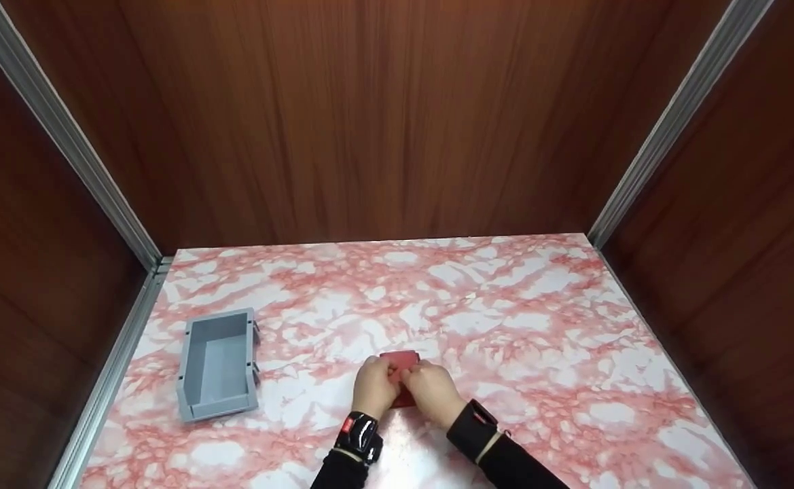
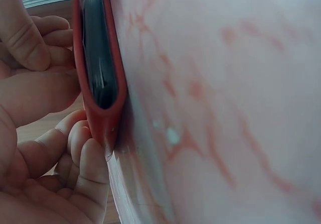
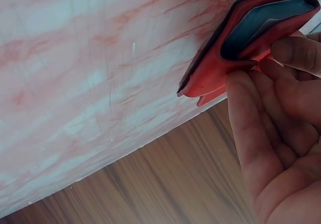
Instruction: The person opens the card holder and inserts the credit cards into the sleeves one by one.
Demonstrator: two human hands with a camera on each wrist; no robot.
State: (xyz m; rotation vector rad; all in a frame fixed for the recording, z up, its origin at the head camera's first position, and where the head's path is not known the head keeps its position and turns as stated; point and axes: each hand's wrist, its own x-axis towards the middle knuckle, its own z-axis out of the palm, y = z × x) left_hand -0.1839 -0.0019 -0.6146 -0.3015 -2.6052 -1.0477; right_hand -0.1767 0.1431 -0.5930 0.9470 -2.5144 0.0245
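A small red card wallet (image 1: 400, 360) lies close over the table, between my two hands. In the left wrist view, the red cover of the wallet (image 2: 120, 68) wraps round dark sleeves or pages, seen edge-on. My left hand (image 1: 375, 386) pinches the wallet's left side with curled fingers. From the other side my right hand (image 1: 432, 390) grips it, thumb and fingertips close to the left ones. Seen from the right wrist, the wallet (image 3: 205, 73) gapes at one end, with right-hand fingers (image 3: 246, 103) at its cover. Parts of the wallet are hidden under both hands.
To the left of my hands stands a grey plastic bin (image 1: 253, 353) with nothing visible in it. The table (image 1: 505, 305) has a red and white marbled top. Brown wood-grain panels (image 1: 397, 122) with metal edge rails (image 1: 84, 146) enclose it at the back and sides.
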